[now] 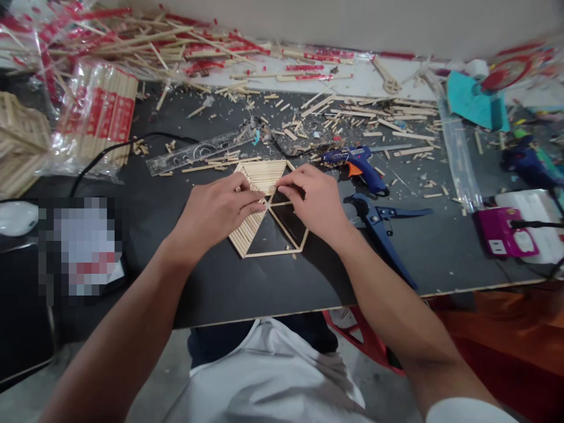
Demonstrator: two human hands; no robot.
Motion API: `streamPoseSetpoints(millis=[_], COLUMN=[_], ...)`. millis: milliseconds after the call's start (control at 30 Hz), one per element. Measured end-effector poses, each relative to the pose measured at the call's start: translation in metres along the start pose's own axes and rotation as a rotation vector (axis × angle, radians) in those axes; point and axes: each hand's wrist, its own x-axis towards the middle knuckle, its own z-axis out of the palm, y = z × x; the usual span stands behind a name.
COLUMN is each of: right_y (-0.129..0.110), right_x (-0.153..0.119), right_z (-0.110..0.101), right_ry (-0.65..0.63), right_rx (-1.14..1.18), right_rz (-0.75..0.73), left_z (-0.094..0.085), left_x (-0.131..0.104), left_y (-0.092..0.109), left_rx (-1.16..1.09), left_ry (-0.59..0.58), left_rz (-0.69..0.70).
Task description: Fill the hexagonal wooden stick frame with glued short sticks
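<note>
A hexagon frame of thin wooden sticks [264, 176] lies flat on the black tabletop [176, 200]. Its top and left wedges are filled with sticks, the right and lower wedges show bare table. My left hand [215, 214] rests on the left wedge with fingers pressed near the centre. My right hand [315, 200] pinches a short stick at the centre of the frame. Both hands touch the frame.
A blue glue gun [359, 164] and blue cutting pliers [379, 226] lie right of the frame. A clear ruler [198, 153] lies behind it. Stick scraps litter the back, with bagged chopsticks [101, 117] at left and a pink power strip [504, 232] at right.
</note>
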Motion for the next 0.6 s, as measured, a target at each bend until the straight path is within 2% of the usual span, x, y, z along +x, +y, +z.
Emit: streamPoseSetpoints(millis=[167,333,600], right_y=[-0.001,-0.001,-0.004], right_x=[0.001,0.001,0.004], right_z=[0.008,0.015,0.016], right_ry=[-0.004,-0.006,-0.025], right_rx=[0.004,0.039,0.037], right_rz=[0.018,0.004,0.055], left_z=[-0.002,-0.006,-0.006], left_x=[0.0,0.002,0.004], left_y=[0.001,0.003,0.001], left_rx=[0.076,0.134,0.104], left_ry=[0.02,-0.018,-0.028], left_rz=[0.066,0.102,0.116])
